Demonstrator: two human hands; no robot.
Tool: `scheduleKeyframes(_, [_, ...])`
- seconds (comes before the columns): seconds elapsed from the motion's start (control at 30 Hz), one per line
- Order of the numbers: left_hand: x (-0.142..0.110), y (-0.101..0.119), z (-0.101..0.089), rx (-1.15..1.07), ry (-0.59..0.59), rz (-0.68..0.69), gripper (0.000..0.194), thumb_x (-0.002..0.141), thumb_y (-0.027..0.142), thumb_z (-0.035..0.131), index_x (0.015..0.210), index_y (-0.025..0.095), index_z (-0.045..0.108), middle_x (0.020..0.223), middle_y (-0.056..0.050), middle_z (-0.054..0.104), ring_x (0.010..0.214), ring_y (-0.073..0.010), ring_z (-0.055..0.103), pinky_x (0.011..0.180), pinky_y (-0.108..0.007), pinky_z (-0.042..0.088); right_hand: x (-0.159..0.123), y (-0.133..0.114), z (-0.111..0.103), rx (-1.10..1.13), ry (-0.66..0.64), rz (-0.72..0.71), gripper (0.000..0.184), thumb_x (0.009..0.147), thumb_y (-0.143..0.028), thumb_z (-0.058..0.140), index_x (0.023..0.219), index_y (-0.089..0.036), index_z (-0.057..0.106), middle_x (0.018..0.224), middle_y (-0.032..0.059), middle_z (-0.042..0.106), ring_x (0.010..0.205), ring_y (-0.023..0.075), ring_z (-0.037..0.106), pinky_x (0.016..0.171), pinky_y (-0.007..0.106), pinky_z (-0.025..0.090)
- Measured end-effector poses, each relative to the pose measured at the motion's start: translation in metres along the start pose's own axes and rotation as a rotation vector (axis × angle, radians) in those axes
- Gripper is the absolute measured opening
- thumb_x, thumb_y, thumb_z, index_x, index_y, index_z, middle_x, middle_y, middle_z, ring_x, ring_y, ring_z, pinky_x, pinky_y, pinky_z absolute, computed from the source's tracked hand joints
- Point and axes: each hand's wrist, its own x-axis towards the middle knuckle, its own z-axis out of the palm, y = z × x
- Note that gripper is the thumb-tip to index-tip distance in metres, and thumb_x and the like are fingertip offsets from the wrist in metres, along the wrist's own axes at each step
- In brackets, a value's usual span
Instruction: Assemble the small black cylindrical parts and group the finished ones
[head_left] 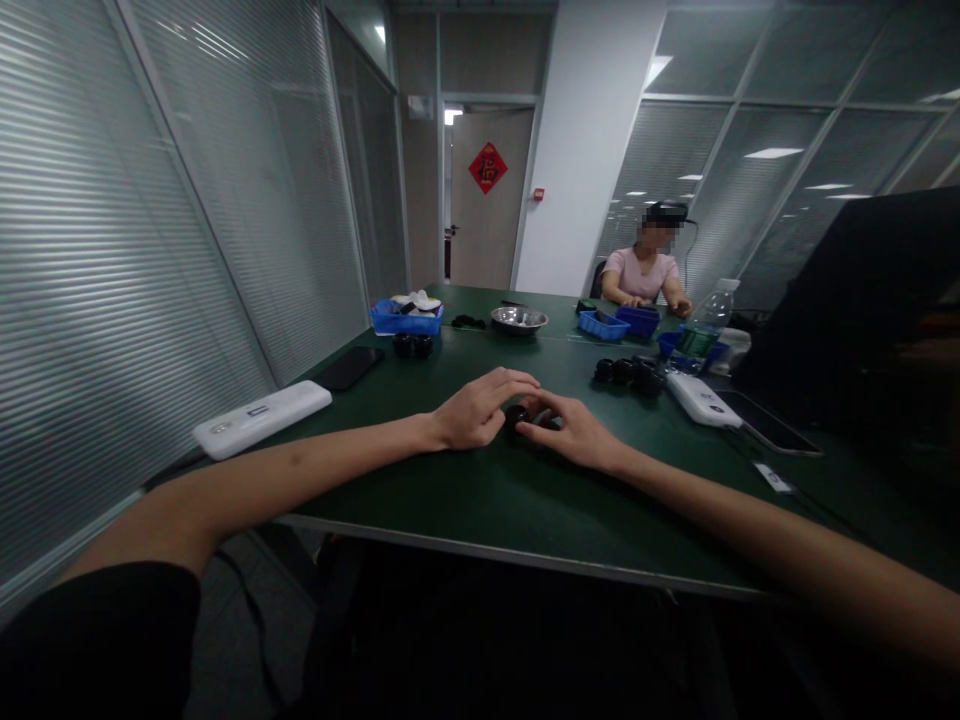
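Over the green table (450,500) my two hands meet in front of me. My right hand (576,432) curls its thumb and fingers round a small black round part (516,416), and more dark material shows under its palm. My left hand (474,412) lies just left of that part. Its fingers stretch over the top, their tips at the right hand's fingers, and its thumb stays apart below. The exact shape of the black part is hidden by the fingers.
A white power bank (262,418) and a black phone (349,368) lie left. Behind stand a blue basket (409,322), black round parts (412,346) and a steel bowl (519,320). Right are more black parts (628,374), a bottle (701,330) and another power bank (703,402). A person (643,272) sits opposite.
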Motion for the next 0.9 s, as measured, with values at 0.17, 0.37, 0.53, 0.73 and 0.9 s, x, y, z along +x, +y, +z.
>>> scheduleKeyframes(0.17, [0.002,-0.015,0.003,0.037,-0.13,-0.297,0.036,0.088,0.028,0.057,0.123,0.018,0.056,0.118,-0.011,0.064,0.11,-0.0261,0.06,0.1,-0.043,0.049,0.0,0.009,-0.003,-0.047,0.065,0.059,0.029,0.091,-0.048,0.066,0.103,-0.021,0.066,0.099,0.0047,0.073,0.082,0.02,0.067,0.071,0.034,0.053])
scheduleKeyframes(0.37, [0.005,-0.026,0.006,0.067,-0.296,-0.312,0.044,0.088,0.058,0.061,0.107,0.018,0.061,0.11,-0.008,0.063,0.101,-0.0255,0.057,0.09,-0.04,0.044,-0.001,0.009,-0.002,-0.085,0.06,0.062,0.028,0.093,-0.048,0.064,0.102,-0.021,0.065,0.099,0.0042,0.072,0.084,0.0199,0.065,0.073,0.034,0.051])
scheduleKeyframes(0.53, [0.005,-0.024,0.004,0.015,-0.284,-0.291,0.056,0.083,0.069,0.066,0.106,0.018,0.063,0.107,-0.008,0.063,0.099,-0.025,0.056,0.087,-0.038,0.043,-0.003,0.003,-0.001,-0.115,0.025,0.03,0.032,0.091,-0.051,0.066,0.101,-0.021,0.065,0.097,0.0042,0.071,0.083,0.0203,0.064,0.071,0.033,0.049])
scheduleKeyframes(0.73, [0.004,-0.026,0.004,-0.082,-0.291,-0.261,0.052,0.085,0.063,0.067,0.112,0.019,0.064,0.108,-0.008,0.064,0.101,-0.0244,0.058,0.089,-0.037,0.043,-0.004,0.001,-0.002,-0.095,0.056,0.025,0.034,0.09,-0.053,0.067,0.102,-0.021,0.065,0.1,0.005,0.071,0.083,0.02,0.064,0.07,0.033,0.05])
scheduleKeyframes(0.9, [0.005,-0.028,0.003,-0.092,-0.314,-0.233,0.047,0.088,0.059,0.067,0.114,0.019,0.065,0.112,-0.008,0.063,0.104,-0.0244,0.057,0.092,-0.037,0.042,-0.004,0.002,-0.002,-0.083,0.047,-0.008,0.03,0.094,-0.05,0.064,0.106,-0.022,0.063,0.103,0.0049,0.069,0.082,0.0191,0.064,0.071,0.033,0.052])
